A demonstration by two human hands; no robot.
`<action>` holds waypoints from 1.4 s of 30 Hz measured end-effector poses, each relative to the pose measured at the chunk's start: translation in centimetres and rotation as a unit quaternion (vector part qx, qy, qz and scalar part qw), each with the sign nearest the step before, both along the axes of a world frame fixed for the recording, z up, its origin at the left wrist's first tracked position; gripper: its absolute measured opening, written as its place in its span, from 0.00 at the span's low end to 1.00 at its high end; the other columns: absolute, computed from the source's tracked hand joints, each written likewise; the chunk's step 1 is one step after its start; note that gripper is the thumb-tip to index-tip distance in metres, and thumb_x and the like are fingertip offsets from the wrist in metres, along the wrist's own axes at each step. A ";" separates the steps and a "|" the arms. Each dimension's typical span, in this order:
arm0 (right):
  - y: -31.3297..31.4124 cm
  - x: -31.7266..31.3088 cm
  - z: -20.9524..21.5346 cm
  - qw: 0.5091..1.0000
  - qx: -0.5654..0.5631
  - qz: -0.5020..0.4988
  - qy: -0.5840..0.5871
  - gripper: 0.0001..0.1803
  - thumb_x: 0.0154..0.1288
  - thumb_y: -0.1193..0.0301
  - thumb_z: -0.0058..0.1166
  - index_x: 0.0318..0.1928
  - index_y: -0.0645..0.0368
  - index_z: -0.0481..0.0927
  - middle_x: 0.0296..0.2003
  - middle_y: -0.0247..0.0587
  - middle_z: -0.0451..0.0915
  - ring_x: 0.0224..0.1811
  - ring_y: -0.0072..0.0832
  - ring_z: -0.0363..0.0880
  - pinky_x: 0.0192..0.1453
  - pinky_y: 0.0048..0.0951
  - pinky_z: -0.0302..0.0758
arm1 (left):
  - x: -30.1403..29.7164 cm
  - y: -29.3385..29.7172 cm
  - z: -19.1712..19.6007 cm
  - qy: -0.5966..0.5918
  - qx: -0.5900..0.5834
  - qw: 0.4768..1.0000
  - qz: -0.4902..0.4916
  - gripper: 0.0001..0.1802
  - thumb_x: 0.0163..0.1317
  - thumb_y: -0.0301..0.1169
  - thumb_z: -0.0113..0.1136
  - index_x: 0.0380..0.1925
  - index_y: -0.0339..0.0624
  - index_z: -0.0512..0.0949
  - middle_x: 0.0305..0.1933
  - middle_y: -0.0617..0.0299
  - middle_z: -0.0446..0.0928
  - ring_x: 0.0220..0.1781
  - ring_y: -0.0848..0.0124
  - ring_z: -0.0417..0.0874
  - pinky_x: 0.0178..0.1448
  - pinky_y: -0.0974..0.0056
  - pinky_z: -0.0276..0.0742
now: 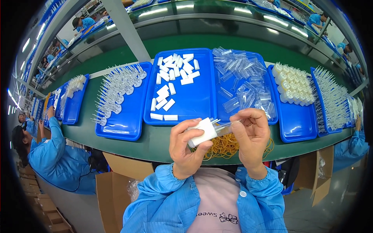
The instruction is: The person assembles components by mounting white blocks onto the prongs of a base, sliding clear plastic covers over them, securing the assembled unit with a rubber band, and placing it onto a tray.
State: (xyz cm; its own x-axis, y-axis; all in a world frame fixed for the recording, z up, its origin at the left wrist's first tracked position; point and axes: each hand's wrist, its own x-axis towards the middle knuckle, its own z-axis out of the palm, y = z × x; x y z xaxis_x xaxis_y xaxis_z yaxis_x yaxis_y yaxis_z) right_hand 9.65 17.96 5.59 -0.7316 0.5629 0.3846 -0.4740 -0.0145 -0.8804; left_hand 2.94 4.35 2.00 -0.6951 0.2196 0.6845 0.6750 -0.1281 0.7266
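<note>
My left hand [182,145] is closed round a small white box-like piece [207,128], held at chest height over the table's near edge. Thin pale sticks poke out of that piece's far end. Between the thumb and forefinger of my right hand [253,141] is the tip of a thin clear plastic piece [223,127], which reaches across to the white one. Whether the two are joined is hidden. Just below both hands lies a heap of yellow rubber bands [222,150].
Ahead, one blue tray [194,108] carries loose white pieces [171,73]; the adjoining tray holds clear plastic sleeves [248,95]. Outer trays bear clear stemmed parts [116,91] and bundled cream pieces [294,83]. Cardboard boxes [116,194] stand beside me; co-workers [50,151] sit on both sides.
</note>
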 end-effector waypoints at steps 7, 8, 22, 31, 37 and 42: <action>0.0 -0.1 -0.1 0.999 0.028 -0.006 0.017 0.12 0.61 0.82 0.57 0.45 0.65 0.73 0.38 0.39 0.75 0.40 0.20 0.76 0.46 0.21 0.74 | -0.1 -0.3 0.0 0.014 -0.039 0.999 -0.004 0.17 0.53 0.34 0.71 0.40 0.39 0.79 0.49 0.50 0.76 0.49 0.60 0.80 0.50 0.62 0.78; 0.0 -0.1 -0.1 1.000 0.026 -0.008 0.016 0.12 0.61 0.82 0.57 0.45 0.65 0.73 0.38 0.39 0.75 0.40 0.20 0.76 0.46 0.21 0.74 | -0.1 -0.4 0.0 0.020 -0.037 0.999 -0.007 0.17 0.53 0.34 0.71 0.40 0.39 0.79 0.49 0.50 0.76 0.49 0.60 0.80 0.50 0.61 0.78; 1.0 0.1 1.0 0.997 0.029 0.038 -0.058 0.08 0.59 0.82 0.57 0.40 0.64 0.77 0.36 0.34 0.77 0.36 0.16 0.76 0.41 0.19 0.73 | 0.5 0.2 0.4 -0.167 -0.009 0.976 -0.141 0.41 0.59 0.49 0.64 0.63 0.34 0.60 0.60 0.48 0.66 0.54 0.61 0.78 0.58 0.60 0.74; 5.5 0.0 1.3 0.943 0.255 0.102 -0.186 0.18 0.52 0.79 0.55 0.47 0.61 0.77 0.39 0.40 0.78 0.43 0.28 0.78 0.47 0.27 0.75 | -0.3 0.0 -1.0 -0.636 0.046 0.595 -0.489 0.33 0.70 0.41 0.48 0.69 0.37 0.53 0.60 0.49 0.69 0.55 0.61 0.77 0.61 0.59 0.74; 4.4 1.8 1.7 0.905 0.399 0.094 -0.114 0.39 0.43 0.75 0.66 0.61 0.56 0.69 0.59 0.49 0.68 0.63 0.48 0.66 0.64 0.44 0.66 | 0.3 0.3 0.0 -0.666 0.087 0.562 -0.484 0.35 0.65 0.36 0.59 0.67 0.37 0.55 0.63 0.50 0.67 0.64 0.61 0.71 0.68 0.59 0.69; 3.1 2.8 1.7 0.879 0.436 0.112 -0.158 0.55 0.35 0.71 0.74 0.68 0.52 0.59 0.65 0.54 0.59 0.66 0.55 0.59 0.66 0.50 0.63 | 1.0 -0.3 0.3 -0.664 0.073 0.568 -0.480 0.37 0.64 0.37 0.60 0.67 0.38 0.54 0.64 0.52 0.66 0.65 0.62 0.70 0.66 0.60 0.70</action>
State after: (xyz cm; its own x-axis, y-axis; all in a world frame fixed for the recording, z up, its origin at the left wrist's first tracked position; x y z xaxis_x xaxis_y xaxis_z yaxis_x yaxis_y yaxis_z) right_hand 12.45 21.09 7.33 -0.9339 -0.0169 0.3572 -0.2758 0.6697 -0.6895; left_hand 3.97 4.07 2.27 -0.2277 0.9425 -0.2446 -0.8888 -0.0986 0.4475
